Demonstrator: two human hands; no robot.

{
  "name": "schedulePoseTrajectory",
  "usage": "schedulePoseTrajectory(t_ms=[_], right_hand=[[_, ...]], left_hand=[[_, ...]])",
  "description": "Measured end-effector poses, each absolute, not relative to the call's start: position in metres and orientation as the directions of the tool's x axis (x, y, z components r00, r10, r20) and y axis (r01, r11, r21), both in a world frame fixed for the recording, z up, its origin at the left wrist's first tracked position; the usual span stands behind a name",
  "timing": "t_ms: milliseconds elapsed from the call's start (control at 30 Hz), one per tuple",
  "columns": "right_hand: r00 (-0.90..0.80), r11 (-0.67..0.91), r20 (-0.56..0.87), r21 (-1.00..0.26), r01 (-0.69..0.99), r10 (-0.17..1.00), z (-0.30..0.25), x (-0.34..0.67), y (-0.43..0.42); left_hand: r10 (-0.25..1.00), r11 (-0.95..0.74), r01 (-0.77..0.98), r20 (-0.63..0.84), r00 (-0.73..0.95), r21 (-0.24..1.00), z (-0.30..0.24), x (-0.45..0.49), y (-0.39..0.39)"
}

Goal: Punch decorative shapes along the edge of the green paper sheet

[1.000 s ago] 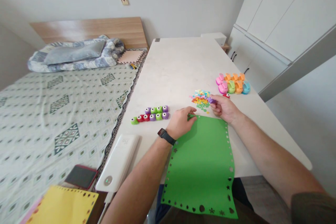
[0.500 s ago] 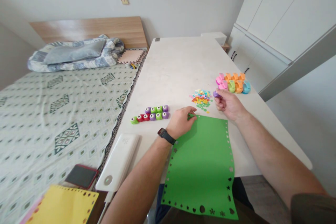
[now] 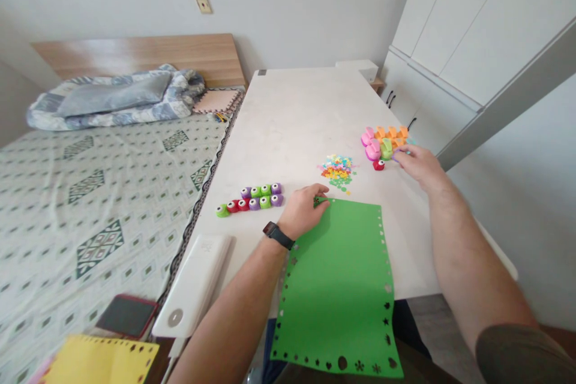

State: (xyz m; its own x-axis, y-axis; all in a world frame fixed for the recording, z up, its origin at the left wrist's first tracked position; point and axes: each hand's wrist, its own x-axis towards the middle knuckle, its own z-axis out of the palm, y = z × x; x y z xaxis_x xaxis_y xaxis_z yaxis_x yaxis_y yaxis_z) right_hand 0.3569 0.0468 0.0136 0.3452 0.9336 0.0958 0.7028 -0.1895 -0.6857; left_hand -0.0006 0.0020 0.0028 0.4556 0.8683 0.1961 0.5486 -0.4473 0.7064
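I am pressing my left hand (image 3: 306,211), a black wristwatch (image 3: 279,235) on its wrist, onto the far edge of a green punched-paper sheet (image 3: 337,291), with my fingers curled and held together over a small dark green cut-out (image 3: 320,201). The sheet is lying at the near edge of the white table (image 3: 292,114) and hanging over it, with small punched shapes running along its sides and bottom. My right hand (image 3: 420,167) is reaching toward the far right of the table, with my fingers (image 3: 405,155) loosely extended beside a cluster of pastel pink, orange and green craft punches (image 3: 382,143). I cannot tell whether they are pinching anything. A small red craft punch (image 3: 378,164) is sitting just left of those fingers. A scatter of multicoloured paper cut-outs (image 3: 337,171) is lying between my hands, just beyond the sheet. Two rows of small red, green and purple craft punches (image 3: 254,199) are standing left of my left hand. A white power bank (image 3: 193,285) and a red-cased phone (image 3: 126,316) are lying near the table's left edge.
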Motion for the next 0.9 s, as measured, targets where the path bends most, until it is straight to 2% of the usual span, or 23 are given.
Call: schedulePoseTrajectory(t_ms=[67, 133, 233, 367, 567, 700, 900], right_hand=[[0.391, -0.288, 0.084, -0.539, 0.791, 0.917, 0.008, 0.364, 0.047], [0.393, -0.329, 0.038, -0.476, 0.816, 0.919, 0.002, 0.366, 0.048], [0.304, -0.279, -0.01, -0.427, 0.86, 0.953, -0.004, 0.365, 0.051], [0.211, -0.195, 0.007, -0.355, 0.914, 0.977, -0.009, 0.363, 0.054], [0.267, -0.231, 0.029, -0.418, 0.879, 0.963, -0.006, 0.359, 0.052], [0.265, -0.201, 0.074, -0.466, 0.861, 0.962, -0.008, 0.356, 0.051], [0.294, -0.2, 0.123, -0.489, 0.849, 0.948, -0.009, 0.352, 0.05]], left_hand=[[0.87, -0.442, 0.549, 0.192, 0.454, 0.709, 0.002, -0.001, 0.002], [0.872, -0.438, 0.55, 0.189, 0.451, 0.711, 0.002, -0.001, 0.003], [0.872, -0.437, 0.549, 0.186, 0.452, 0.713, 0.002, -0.001, 0.003], [0.874, -0.436, 0.548, 0.189, 0.448, 0.714, 0.002, -0.001, 0.002], [0.87, -0.441, 0.544, 0.191, 0.454, 0.714, 0.002, 0.0, 0.002], [0.87, -0.443, 0.544, 0.194, 0.454, 0.712, 0.001, -0.001, 0.002], [0.872, -0.437, 0.543, 0.19, 0.451, 0.717, 0.001, -0.001, 0.002]])
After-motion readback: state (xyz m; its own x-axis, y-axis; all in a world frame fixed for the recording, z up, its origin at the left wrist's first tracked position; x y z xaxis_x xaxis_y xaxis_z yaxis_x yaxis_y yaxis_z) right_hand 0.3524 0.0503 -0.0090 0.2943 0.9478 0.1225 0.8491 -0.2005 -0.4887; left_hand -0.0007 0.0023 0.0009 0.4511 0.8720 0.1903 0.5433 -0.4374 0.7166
